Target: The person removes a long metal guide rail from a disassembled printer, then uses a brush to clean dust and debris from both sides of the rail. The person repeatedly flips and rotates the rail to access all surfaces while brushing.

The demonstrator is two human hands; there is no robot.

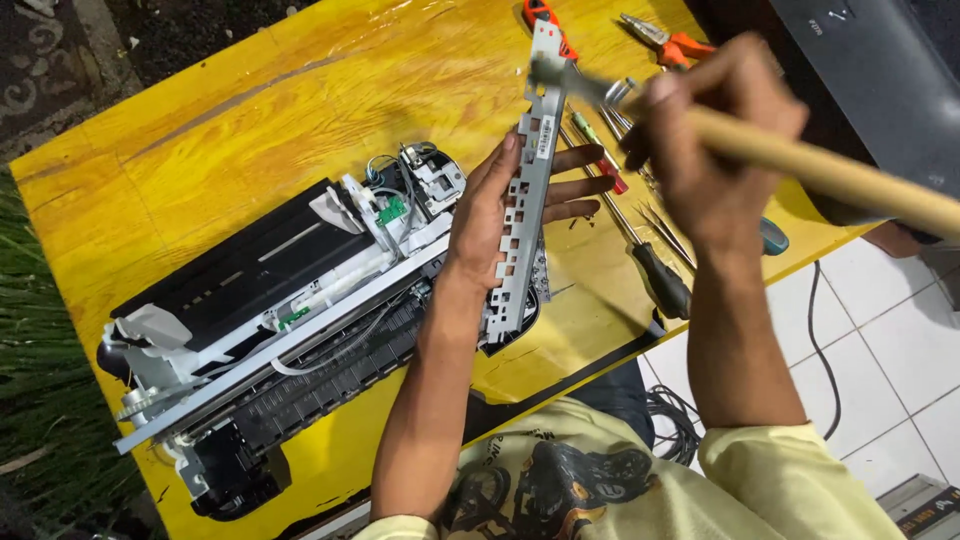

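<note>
Nearby, screwdrivers (655, 270) and pliers (672, 42) (behind left hand (500, 215) clasping bracket (525, 180)); right hand (705, 150) fisted round hammer (800, 165).

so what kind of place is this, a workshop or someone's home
Probably an informal repair spot at home rather than a proper workshop. A printer with its covers off lies on a yellow wooden table, pliers and a screwdriver are scattered beside it, and the floor is white tile.
</note>
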